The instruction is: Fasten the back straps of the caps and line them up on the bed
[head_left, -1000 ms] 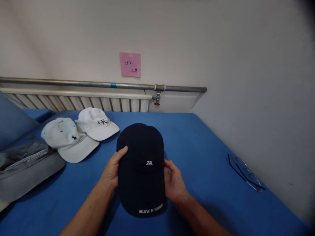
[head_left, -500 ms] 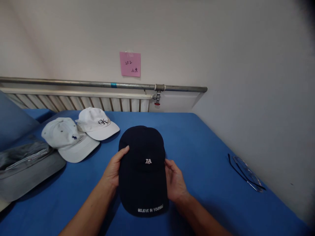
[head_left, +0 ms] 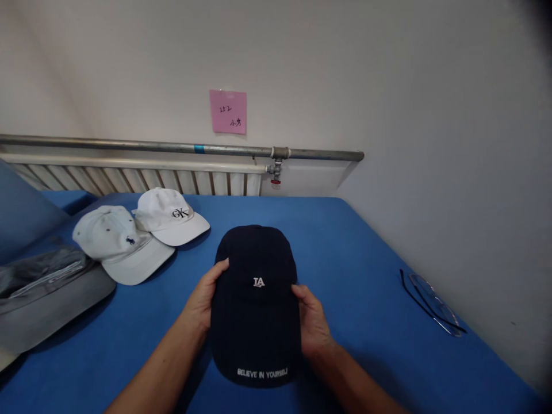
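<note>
Between my two hands is a dark navy baseball cap (head_left: 256,322), held over the blue surface with its brim toward me. White lettering on the brim reads "BELIEVE IN YOURSELF", and a small white emblem sits on the front of the crown. My left hand (head_left: 206,296) grips the cap's left side, thumb on top and the other fingers hidden beneath. On the opposite side, my right hand (head_left: 314,322) closes on the edge with its thumb at the rim; its fingertips are partly hidden behind the cap.
Left on the blue surface (head_left: 345,259) lie a white cap (head_left: 166,210), a pale cap with a small dark logo (head_left: 107,233) and a grey cap (head_left: 56,302). Folded eyeglasses (head_left: 433,305) rest near the right wall. A radiator (head_left: 129,179) and pipe (head_left: 172,148) run behind.
The navy cap has shifted slightly right and toward me, and its brim has turned a little, so the lettering lies more level. Both hands keep their hold.
</note>
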A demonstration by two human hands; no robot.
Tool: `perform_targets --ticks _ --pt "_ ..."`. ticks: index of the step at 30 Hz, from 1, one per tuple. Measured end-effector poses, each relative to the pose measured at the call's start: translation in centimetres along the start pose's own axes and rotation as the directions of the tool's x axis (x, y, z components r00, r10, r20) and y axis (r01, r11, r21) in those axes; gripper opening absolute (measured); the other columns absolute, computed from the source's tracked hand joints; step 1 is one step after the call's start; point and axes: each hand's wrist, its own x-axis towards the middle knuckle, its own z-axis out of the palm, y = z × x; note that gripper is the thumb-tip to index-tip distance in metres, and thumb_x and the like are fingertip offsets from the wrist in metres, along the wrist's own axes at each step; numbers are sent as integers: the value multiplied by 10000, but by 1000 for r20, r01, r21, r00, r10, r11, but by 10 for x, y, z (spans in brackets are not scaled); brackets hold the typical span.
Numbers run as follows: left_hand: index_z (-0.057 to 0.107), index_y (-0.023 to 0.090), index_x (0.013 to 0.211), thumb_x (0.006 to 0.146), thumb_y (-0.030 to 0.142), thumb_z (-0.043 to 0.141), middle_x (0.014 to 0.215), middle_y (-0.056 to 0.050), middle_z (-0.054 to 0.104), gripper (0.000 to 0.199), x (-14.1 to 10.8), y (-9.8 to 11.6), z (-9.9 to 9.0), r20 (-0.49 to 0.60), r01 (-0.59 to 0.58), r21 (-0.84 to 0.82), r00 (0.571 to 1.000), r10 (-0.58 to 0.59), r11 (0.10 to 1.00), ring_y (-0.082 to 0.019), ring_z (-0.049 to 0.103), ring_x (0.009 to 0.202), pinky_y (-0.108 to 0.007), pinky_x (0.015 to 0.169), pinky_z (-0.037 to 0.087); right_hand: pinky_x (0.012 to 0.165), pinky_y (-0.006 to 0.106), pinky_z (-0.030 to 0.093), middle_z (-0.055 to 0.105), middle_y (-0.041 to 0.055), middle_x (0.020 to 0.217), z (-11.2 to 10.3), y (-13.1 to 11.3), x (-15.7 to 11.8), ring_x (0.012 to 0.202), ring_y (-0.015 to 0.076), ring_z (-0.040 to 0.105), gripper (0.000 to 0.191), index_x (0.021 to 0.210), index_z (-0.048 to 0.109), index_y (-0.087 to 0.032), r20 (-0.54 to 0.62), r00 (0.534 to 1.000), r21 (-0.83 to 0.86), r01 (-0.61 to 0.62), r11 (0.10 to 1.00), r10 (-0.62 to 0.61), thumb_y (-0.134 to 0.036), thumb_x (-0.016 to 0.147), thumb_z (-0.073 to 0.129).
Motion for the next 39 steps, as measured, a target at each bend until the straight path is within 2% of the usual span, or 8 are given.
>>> perform_targets --ticks 4,8,14,19,25,31,34,39 --pt "729 85 813 852 221 604 742 -135 770 189 2 -2 -1 25 27 16 999 -27 1000 -267 736 665 -419 754 596 987 438 449 768 107 752 -2 0 -3 957 296 692 318 854 759 -106 56 997 2 -44 999 44 -308 610 741" --pt "724 89 833 844 223 615 755 -128 771 174 4 -3 -2 24 20 31 999 -21 999 -260 734 663 -415 752 596 1006 444 436 771 98 764 1 1 -6 1003 304 681 325 861 759 -115 109 992 -30 -55 998 58 -317 607 737" --pt "722 84 843 844 233 616 756 -127 769 182 5 -3 -4 25 36 43 999 -38 998 -252 732 673 -407 758 592 1020 465 413 769 100 776 4 -2 -9 1055 310 661 249 762 738 -145 133 989 -64 -55 996 64 -346 615 728" --pt "724 87 816 825 217 635 745 -114 769 157 4 -3 -3 38 49 51 998 -51 997 -237 727 657 -386 751 594 1030 454 405 769 70 738 5 -2 -12 1028 305 674 244 726 736 -165 154 986 -92 -53 994 67 -375 601 734" --pt "728 85 823 827 235 636 750 -117 767 176 4 -4 -3 47 75 73 996 -79 995 -245 729 676 -395 776 588 1022 455 410 775 91 818 5 -2 -13 1052 306 661 373 889 749 -136 142 989 -74 -31 997 41 -403 629 735" --pt "726 102 811 859 221 590 733 -112 767 187 4 0 -2 24 -2 52 1000 1 999 -244 727 654 -397 761 587 1020 457 413 770 98 811 7 -3 -11 1054 308 657 344 876 751 -132 108 994 -69 -9 998 17 -382 640 738" --pt "732 91 831 884 247 573 755 -122 770 230 3 -1 -1 24 -1 90 1000 -1 996 -249 732 673 -393 772 584 1021 459 415 769 102 809 7 -4 -11 1035 308 665 349 879 756 -125 103 995 -64 -13 998 19 -379 642 739" --pt "740 114 949 875 267 622 869 -114 777 207 4 -4 -2 77 -76 169 995 64 983 -243 736 785 -364 830 560 1024 473 414 764 103 787 7 -9 -12 1027 311 667 316 864 757 -137 82 995 -39 53 998 -49 -381 668 719"
